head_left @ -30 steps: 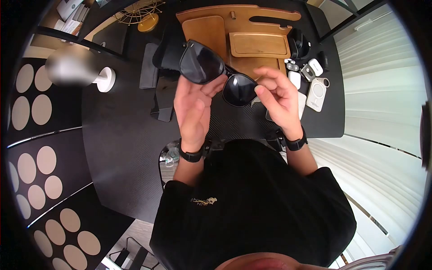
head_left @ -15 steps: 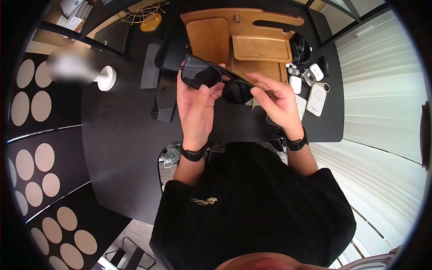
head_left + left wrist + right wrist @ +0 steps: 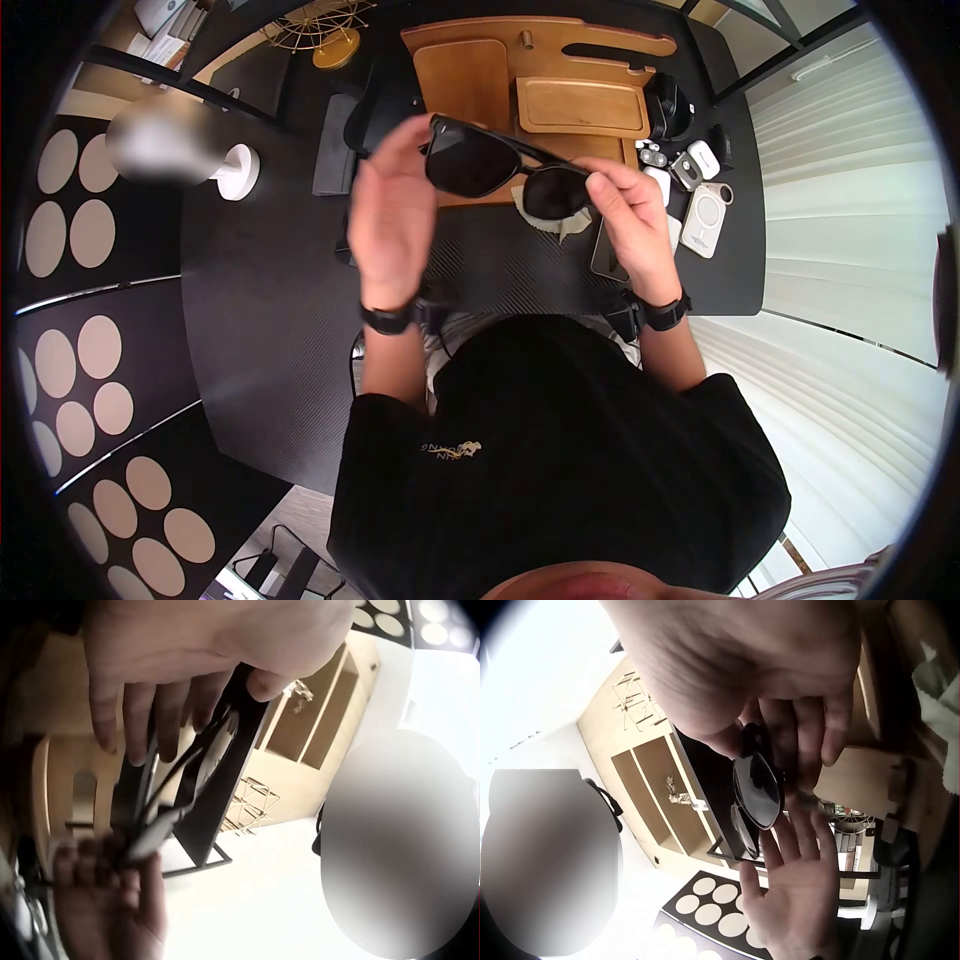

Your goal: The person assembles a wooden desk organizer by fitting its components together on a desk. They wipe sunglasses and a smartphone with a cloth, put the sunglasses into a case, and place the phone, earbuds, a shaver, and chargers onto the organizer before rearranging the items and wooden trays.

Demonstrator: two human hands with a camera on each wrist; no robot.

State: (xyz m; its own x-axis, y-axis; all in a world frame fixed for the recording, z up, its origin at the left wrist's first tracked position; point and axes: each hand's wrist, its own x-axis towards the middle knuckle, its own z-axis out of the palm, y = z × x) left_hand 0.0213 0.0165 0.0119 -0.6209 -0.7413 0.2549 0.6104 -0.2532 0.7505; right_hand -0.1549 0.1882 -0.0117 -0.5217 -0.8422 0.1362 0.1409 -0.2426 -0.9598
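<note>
Black-framed sunglasses (image 3: 472, 165) with dark lenses are held up above the desk, tilted down to the right in the head view. My right hand (image 3: 640, 225) pinches them at the right end, thumb and fingers at the hinge corner. In the right wrist view the lenses (image 3: 759, 791) hang below that hand's fingers. My left hand (image 3: 395, 225) is beside the other end, slightly blurred, palm facing the glasses and fingers extended. Its fingertips are right at the left corner of the frame. A pale cloth (image 3: 575, 226) lies on the desk behind the right lens, partly hidden.
A wooden organizer (image 3: 460, 85) stands at the back of the black desk (image 3: 270, 330). To the right lie a white power bank (image 3: 704, 222), earbud cases (image 3: 702, 158) and a dark phone (image 3: 606, 255). A grey pouch (image 3: 334, 150) and a white lamp base (image 3: 238, 172) are left.
The left hand has let go of the sunglasses' left side and moved left, its fingers now straighter. The right hand keeps its pinch, and the glasses have shifted slightly right, showing more of the cloth.
</note>
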